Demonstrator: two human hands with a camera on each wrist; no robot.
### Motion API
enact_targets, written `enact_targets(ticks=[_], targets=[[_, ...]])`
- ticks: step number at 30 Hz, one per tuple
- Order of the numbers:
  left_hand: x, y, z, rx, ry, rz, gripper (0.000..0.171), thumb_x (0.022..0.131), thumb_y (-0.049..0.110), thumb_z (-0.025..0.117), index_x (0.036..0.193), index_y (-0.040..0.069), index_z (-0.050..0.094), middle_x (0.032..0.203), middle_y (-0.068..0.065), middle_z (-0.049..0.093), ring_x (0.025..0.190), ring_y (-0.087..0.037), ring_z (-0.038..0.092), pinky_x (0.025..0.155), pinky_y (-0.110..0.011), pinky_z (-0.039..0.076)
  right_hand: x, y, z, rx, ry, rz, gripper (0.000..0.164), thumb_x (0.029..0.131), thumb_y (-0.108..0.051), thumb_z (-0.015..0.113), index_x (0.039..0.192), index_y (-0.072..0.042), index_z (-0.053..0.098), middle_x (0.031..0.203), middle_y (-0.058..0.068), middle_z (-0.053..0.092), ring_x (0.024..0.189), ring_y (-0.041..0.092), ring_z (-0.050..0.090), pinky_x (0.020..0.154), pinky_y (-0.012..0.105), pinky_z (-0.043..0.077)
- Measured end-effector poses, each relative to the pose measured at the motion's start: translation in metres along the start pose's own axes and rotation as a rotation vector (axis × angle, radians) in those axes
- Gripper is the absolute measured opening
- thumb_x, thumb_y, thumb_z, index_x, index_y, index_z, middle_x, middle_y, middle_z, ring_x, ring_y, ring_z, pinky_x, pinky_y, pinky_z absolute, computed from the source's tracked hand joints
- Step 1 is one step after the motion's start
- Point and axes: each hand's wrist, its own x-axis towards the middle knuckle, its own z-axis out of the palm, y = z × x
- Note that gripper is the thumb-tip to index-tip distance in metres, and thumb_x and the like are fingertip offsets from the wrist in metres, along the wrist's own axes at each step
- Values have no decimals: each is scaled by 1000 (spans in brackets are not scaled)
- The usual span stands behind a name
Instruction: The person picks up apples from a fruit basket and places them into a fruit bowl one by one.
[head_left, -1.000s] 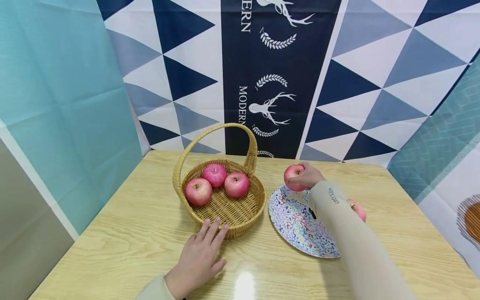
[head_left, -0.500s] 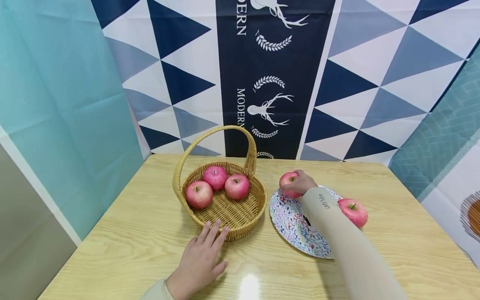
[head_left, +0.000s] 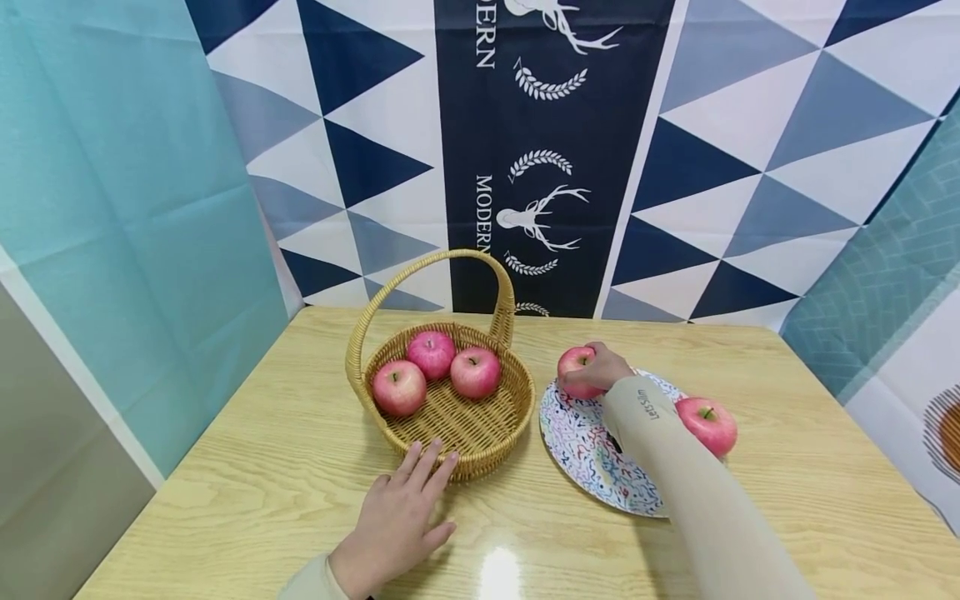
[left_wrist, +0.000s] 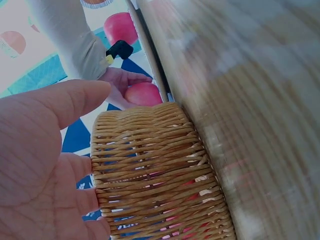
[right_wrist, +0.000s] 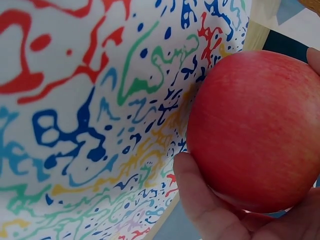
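Observation:
My right hand [head_left: 606,367] grips a red apple [head_left: 573,365] at the far left part of a round plate [head_left: 588,454] with a multicoloured squiggle pattern. In the right wrist view, the apple [right_wrist: 255,130] fills the right side, close against the patterned surface [right_wrist: 145,110], with the thumb and fingers around it. My left hand [head_left: 397,521] lies with extended fingers at the near rim of a wicker basket [head_left: 465,429]. The left wrist view shows those fingertips right at the woven wall [left_wrist: 150,160]. Inside the basket are three apples [head_left: 400,388], grouped at its back left.
Another apple [head_left: 707,426] sits at the plate's right side, partly behind my right sleeve [head_left: 686,467]. The basket's tall arched handle [head_left: 420,262] rises above it. A patterned cloth [head_left: 540,192] hangs behind the wooden table [head_left: 247,467].
My right hand has moved slightly left and down with the apple, towards the plate. The apple at the right shows more from behind the sleeve. My left hand stays at the basket.

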Motion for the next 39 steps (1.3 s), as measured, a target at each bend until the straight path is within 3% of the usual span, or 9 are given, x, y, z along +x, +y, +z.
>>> enact_targets(ticks=[12,19,39], targets=[[3,1,-6,-22,-48,-16,76,81,48,71,142,11,45,146,-15,42,130,-34,44,74,-47,52,0,4,1,-14,-26,-21,97,68,-31,81,146,-7,28,133,22,45,114,36,46,98,48,42],[3,0,-13,-20,-114,-34,76,83,50,68,143,11,44,147,-15,40,131,-34,42,77,-49,51,1,-1,3,-62,-48,-61,95,69,-30,81,144,-5,29,132,23,47,113,36,47,97,48,43],[3,2,-14,-5,-137,-17,78,83,51,67,145,10,41,148,-16,38,132,-34,40,81,-52,49,1,1,-1,-34,-68,39,104,68,-18,83,152,-15,21,145,23,35,125,43,39,98,56,40]])
